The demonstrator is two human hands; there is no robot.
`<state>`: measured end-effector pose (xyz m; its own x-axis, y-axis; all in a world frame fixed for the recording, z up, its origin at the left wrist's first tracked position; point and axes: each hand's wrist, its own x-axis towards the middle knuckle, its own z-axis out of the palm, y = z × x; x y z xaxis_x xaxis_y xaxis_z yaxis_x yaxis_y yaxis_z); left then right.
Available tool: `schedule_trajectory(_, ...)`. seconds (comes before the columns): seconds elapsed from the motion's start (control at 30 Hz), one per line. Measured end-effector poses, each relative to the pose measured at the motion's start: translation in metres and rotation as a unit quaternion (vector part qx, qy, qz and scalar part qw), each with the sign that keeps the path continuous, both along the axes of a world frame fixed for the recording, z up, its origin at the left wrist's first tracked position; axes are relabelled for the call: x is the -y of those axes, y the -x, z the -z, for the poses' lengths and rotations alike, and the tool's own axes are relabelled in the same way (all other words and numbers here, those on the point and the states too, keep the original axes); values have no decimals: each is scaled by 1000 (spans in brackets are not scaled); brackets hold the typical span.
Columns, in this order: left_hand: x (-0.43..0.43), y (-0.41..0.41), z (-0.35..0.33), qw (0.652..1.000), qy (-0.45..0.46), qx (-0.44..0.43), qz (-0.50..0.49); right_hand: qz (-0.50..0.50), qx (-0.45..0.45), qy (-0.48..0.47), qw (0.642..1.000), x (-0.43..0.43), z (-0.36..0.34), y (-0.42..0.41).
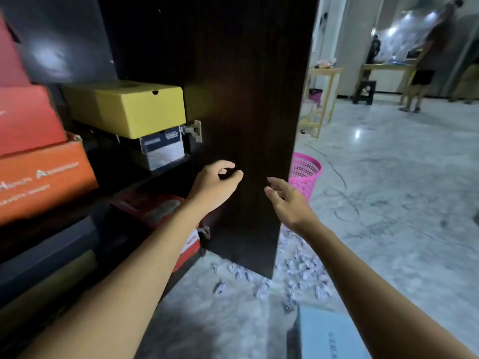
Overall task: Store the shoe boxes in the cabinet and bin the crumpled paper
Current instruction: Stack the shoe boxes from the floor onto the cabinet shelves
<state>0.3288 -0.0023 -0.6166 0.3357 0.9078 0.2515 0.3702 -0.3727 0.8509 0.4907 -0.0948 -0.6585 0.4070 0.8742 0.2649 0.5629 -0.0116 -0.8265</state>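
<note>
While both hands hung empty before the open cabinet door, the left hand was loosely curled on nothing and the right hand showed relaxed, spread fingers. Shoe boxes sat inside the cabinet, among them a yellow box and an orange box. A pale blue box lay on the floor at lower right. Crumpled paper was scattered by the door's foot, near the pink basket. Judged best practice: lift the blue box level with both hands into a free shelf gap, then gather the paper in handfuls for the basket.
</note>
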Motion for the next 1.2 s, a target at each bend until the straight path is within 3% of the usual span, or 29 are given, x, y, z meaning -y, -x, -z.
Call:
schedule_trajectory(0.23, 85, -51, 113, 994, 48, -21, 92, 72, -3, 65, 995, 97, 92, -44)
schedule_trajectory(0.47, 185, -96, 253, 977, 184, -45, 97, 117, -51, 158, 979, 204, 223, -71)
schedule_trajectory(0.73, 272, -91, 388, 927, 333, -168, 49, 206, -75, 352, 910, 296, 343, -69)
schedule_trajectory(0.9, 294, -70, 417, 917, 370, -150, 7, 208, -210, 322, 899, 325, 375, -50)
schedule_trajectory(1.07, 293, -54, 427, 893, 430, -130, -26, 252, -264, 316, 876, 331, 393, -47)
schedule_trajectory(1.2, 291, -49, 430, 888, 439, -124, -56, 234, -371, 235, 867, 339, 388, -40)
